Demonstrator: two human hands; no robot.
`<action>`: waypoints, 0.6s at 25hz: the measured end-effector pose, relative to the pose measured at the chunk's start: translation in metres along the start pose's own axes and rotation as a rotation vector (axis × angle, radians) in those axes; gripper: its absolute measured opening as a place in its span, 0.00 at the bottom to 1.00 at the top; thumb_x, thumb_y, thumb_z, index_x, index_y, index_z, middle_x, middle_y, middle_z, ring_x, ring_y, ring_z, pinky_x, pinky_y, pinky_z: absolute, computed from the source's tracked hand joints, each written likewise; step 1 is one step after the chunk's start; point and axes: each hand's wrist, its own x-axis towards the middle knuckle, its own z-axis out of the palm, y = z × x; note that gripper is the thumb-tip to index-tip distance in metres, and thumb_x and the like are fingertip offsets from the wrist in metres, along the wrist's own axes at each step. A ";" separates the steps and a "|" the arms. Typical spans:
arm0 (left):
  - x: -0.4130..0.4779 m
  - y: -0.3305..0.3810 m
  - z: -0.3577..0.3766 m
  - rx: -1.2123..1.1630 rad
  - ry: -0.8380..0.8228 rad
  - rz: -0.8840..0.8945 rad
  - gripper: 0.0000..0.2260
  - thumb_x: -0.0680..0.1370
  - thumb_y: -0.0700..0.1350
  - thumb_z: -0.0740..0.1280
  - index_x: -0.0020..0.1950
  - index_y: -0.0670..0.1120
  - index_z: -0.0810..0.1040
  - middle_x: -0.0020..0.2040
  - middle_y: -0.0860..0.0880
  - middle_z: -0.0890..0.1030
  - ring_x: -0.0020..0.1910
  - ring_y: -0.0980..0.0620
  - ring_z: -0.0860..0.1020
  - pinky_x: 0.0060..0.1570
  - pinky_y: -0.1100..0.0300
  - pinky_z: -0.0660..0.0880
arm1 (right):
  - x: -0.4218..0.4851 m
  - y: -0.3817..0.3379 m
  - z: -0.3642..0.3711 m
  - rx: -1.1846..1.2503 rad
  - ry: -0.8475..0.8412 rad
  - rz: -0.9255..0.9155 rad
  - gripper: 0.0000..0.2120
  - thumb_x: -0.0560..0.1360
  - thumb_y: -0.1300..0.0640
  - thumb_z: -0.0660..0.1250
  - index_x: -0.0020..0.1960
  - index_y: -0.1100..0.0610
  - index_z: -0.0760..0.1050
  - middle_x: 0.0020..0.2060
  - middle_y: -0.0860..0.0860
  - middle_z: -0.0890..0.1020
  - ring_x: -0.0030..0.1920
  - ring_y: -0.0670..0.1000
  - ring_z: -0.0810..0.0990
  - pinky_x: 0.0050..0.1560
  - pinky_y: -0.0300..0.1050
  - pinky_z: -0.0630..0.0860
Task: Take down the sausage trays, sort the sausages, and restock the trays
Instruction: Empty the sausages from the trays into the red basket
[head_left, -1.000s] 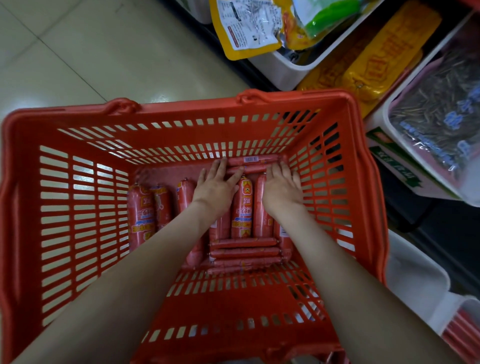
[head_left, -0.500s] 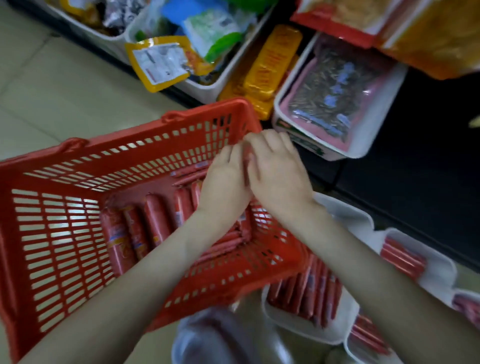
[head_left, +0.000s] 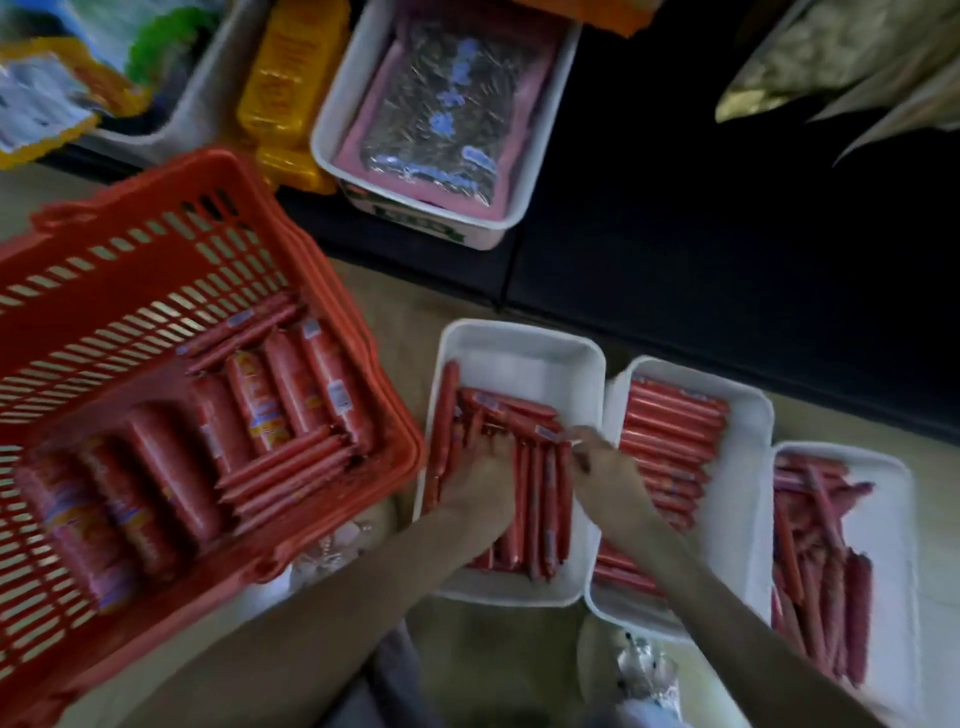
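Note:
A red plastic basket sits tilted at the left and holds thick sausages and a row of thin sausages. Three white trays stand on the floor to its right. The left tray holds thin red sausages, and both hands are in it. My left hand lies on the sausages with fingers stretched forward. Fingers curled, my right hand pinches thin sausages at their ends. The middle tray and the right tray are also filled with thin sausages. The picture is blurred.
Behind the trays runs the dark base of a shelf. On it stand a white bin with a pink seed packet, yellow packs and other snack bags. Crumpled clear plastic lies on the floor near my knees.
Both hands lifted out of the basket, moved right together and came down into the left white tray. The view swung right, bringing the three trays into sight.

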 end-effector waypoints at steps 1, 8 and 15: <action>0.000 -0.009 0.015 0.030 -0.103 -0.071 0.22 0.81 0.43 0.47 0.74 0.38 0.56 0.73 0.36 0.60 0.73 0.39 0.58 0.71 0.50 0.56 | -0.002 0.004 0.020 0.002 -0.099 0.017 0.18 0.78 0.64 0.59 0.67 0.58 0.68 0.47 0.58 0.81 0.44 0.60 0.81 0.41 0.42 0.71; 0.004 -0.014 0.038 -0.210 -0.095 -0.206 0.23 0.79 0.47 0.61 0.72 0.42 0.59 0.71 0.41 0.61 0.68 0.44 0.67 0.64 0.57 0.65 | 0.005 -0.012 0.076 0.203 -0.262 0.357 0.38 0.75 0.71 0.62 0.76 0.65 0.42 0.72 0.62 0.52 0.62 0.59 0.72 0.52 0.40 0.74; 0.008 -0.007 0.036 -0.114 -0.130 -0.195 0.18 0.80 0.45 0.59 0.67 0.39 0.62 0.64 0.41 0.70 0.60 0.43 0.75 0.58 0.52 0.72 | 0.001 0.001 0.089 0.264 -0.219 0.371 0.32 0.75 0.68 0.59 0.76 0.58 0.52 0.65 0.60 0.70 0.63 0.60 0.73 0.59 0.56 0.76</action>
